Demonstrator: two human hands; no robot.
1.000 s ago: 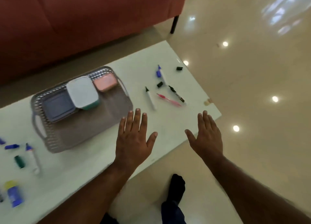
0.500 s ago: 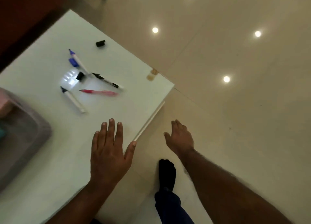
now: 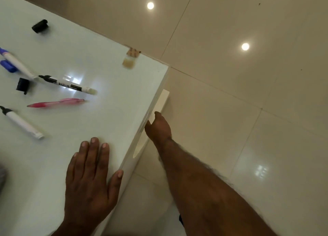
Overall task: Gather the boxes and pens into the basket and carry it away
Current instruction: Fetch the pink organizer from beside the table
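Pink pen [image 3: 55,102] lies flat on table [image 3: 99,46], tip pointing left.

Bare forearms, no sleeves, hairy right forearm [image 3: 204,186]

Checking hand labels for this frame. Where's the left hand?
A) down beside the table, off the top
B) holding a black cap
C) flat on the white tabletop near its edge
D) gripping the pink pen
C: the left hand lies flat, fingers straight, on the white table by its edge, holding nothing; the pink pen lies untouched further in.
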